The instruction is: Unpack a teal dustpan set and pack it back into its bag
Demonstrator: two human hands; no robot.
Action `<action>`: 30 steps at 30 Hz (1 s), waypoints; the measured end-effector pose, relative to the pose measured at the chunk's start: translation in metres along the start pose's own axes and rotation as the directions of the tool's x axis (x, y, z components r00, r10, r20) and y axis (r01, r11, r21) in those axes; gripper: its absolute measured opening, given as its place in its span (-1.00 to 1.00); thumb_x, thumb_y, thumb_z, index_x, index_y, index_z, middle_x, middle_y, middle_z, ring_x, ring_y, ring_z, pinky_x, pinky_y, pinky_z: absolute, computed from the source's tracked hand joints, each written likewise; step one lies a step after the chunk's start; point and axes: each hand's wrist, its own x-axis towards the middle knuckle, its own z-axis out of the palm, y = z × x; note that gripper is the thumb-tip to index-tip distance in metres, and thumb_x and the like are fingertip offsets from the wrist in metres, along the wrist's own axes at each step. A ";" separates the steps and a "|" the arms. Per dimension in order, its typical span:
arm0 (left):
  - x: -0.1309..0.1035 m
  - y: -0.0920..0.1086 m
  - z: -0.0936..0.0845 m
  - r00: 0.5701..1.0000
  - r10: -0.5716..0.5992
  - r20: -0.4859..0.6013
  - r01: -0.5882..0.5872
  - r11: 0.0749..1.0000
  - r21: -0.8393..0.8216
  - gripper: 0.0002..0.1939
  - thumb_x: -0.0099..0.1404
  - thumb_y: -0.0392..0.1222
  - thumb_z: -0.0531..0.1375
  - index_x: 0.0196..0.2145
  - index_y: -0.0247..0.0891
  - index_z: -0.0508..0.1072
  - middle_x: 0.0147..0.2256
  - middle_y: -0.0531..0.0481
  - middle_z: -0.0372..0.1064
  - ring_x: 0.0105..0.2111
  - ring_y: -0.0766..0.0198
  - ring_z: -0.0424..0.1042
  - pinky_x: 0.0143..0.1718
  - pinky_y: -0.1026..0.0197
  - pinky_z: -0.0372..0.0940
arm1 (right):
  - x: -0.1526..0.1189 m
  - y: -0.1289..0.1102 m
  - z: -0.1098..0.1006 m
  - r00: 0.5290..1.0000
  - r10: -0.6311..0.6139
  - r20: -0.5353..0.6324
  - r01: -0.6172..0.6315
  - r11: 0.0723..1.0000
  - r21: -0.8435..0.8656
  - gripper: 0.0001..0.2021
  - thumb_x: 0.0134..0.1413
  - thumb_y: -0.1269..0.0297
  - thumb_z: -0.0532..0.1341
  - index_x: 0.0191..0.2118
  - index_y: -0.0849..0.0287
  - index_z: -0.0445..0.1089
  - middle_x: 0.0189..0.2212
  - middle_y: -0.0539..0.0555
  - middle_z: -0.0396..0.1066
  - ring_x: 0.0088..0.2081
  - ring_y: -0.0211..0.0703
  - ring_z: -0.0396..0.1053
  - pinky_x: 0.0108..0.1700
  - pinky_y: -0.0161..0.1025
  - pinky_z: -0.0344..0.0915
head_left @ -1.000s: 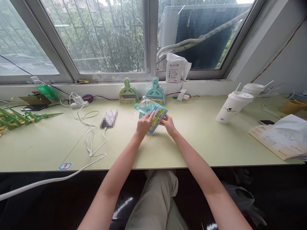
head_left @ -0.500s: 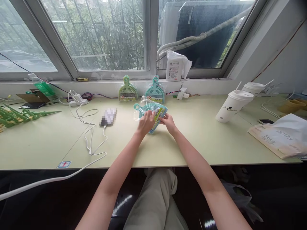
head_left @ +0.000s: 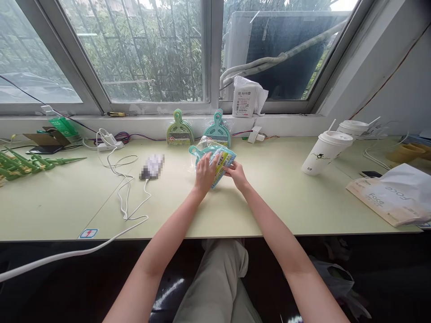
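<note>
Both hands on one small teal dustpan pack [head_left: 215, 162], held just above the counter [head_left: 269, 202], in the middle, a little way out from the body. Left hand [head_left: 204, 173] laid over the near left part of the pack, fingers curled around its edge, thumb out of sight. Right hand [head_left: 237, 174] at the near right corner, fingertips pinching the clear wrap beside the yellow label [head_left: 223, 159]. So: left grip closed on the pack, right grip closed on the pack too.

Handle of the pack pointing away and to the left of the left hand. Clear wrap [head_left: 207, 143] puffed up past the fingers, on the far side.

Looks like early work: wrap on the pack, label in place, brush and pan together inside. Nothing pulled out yet. Hard to tell if the wrap has a tear or an open flap, since the fingers cover that spot.

Left to do, at a guess: opening or sorting this pack, then maybe the two others. Green dustpan pack [head_left: 179, 130] and second teal dustpan pack [head_left: 217, 128] standing untouched beyond the hands, leaning on the window ledge.

White cable [head_left: 126, 188] well off to the left of the left hand. Paper cup [head_left: 323, 151] well off to the right of the right hand.
</note>
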 end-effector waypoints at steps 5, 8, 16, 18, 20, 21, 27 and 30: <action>0.001 -0.003 -0.003 0.980 -0.065 0.186 -0.007 0.931 0.365 -0.55 0.31 -0.24 0.05 0.16 -0.15 0.27 0.09 -0.21 0.22 0.09 0.01 0.23 0.03 0.06 0.29 | 0.001 0.001 -0.001 1.000 -0.008 0.003 0.009 1.000 -0.010 -0.57 -0.29 0.20 0.44 -0.21 0.16 0.40 -0.32 0.04 0.53 -0.27 -0.14 0.48 -0.05 -0.02 0.45; 0.001 -0.003 -0.003 0.946 -0.044 0.321 -0.191 0.722 0.665 -0.48 0.33 -0.34 -0.05 0.23 -0.17 0.16 0.08 -0.25 0.21 0.03 0.04 0.28 -0.13 0.12 0.37 | 0.001 0.003 0.000 1.000 -0.001 0.014 0.001 1.000 -0.028 -0.57 -0.30 0.19 0.44 -0.21 0.17 0.41 -0.33 0.05 0.53 -0.28 -0.13 0.49 -0.04 0.01 0.44; 0.004 -0.007 -0.004 0.942 0.082 0.326 -0.308 0.601 0.737 -0.48 0.29 -0.44 -0.09 0.21 -0.45 0.14 -0.04 -0.32 0.25 -0.02 0.05 0.28 -0.07 0.08 0.31 | 0.002 0.005 0.001 0.999 0.003 0.042 0.000 0.999 -0.053 -0.56 -0.28 0.17 0.43 -0.19 0.15 0.41 -0.30 0.06 0.53 -0.26 -0.11 0.49 -0.07 0.01 0.45; 0.004 -0.006 -0.005 0.944 0.069 0.323 -0.297 0.608 0.736 -0.47 0.29 -0.44 -0.12 0.22 -0.43 0.12 -0.06 -0.32 0.25 -0.04 0.05 0.28 -0.12 0.09 0.33 | 0.001 0.004 0.001 0.999 0.000 0.048 0.003 0.998 -0.058 -0.55 -0.29 0.16 0.43 -0.19 0.15 0.41 -0.31 0.05 0.53 -0.28 -0.12 0.48 -0.08 0.01 0.46; 0.004 -0.004 -0.005 0.946 0.032 0.322 -0.274 0.611 0.742 -0.46 0.30 -0.42 -0.14 0.23 -0.42 0.12 -0.06 -0.33 0.25 -0.05 0.02 0.28 -0.18 0.10 0.35 | 0.000 0.003 0.001 0.999 0.003 0.049 0.000 0.998 -0.062 -0.56 -0.30 0.16 0.43 -0.20 0.16 0.41 -0.33 0.05 0.53 -0.29 -0.13 0.48 -0.09 0.01 0.46; 0.003 -0.003 -0.005 0.948 0.016 0.318 -0.260 0.616 0.744 -0.46 0.31 -0.40 -0.14 0.24 -0.41 0.11 -0.05 -0.34 0.25 -0.05 0.01 0.28 -0.21 0.10 0.36 | -0.001 0.003 0.002 0.999 0.005 0.051 -0.001 0.998 -0.063 -0.56 -0.30 0.16 0.42 -0.20 0.16 0.41 -0.33 0.04 0.53 -0.30 -0.13 0.48 -0.10 0.01 0.46; 0.001 -0.002 -0.005 0.959 0.040 0.280 -0.227 0.698 0.679 -0.42 0.31 -0.37 -0.13 0.26 -0.12 0.12 0.18 -0.27 0.09 0.09 -0.09 0.21 -0.11 -0.02 0.34 | -0.003 0.000 0.003 0.997 0.007 0.075 -0.001 0.997 -0.074 -0.57 -0.28 0.18 0.40 -0.18 0.15 0.41 -0.39 0.02 0.51 -0.31 -0.13 0.48 -0.13 0.00 0.46; 0.001 -0.004 -0.002 0.968 0.079 0.240 -0.215 0.756 0.618 -0.46 0.33 -0.34 -0.12 0.25 -0.17 0.17 0.28 -0.20 -0.05 0.23 -0.14 0.03 0.06 -0.13 0.22 | -0.002 0.001 0.004 0.997 0.017 0.082 -0.010 0.996 -0.085 -0.57 -0.28 0.20 0.40 -0.19 0.16 0.41 -0.41 0.02 0.51 -0.32 -0.13 0.48 -0.13 0.01 0.45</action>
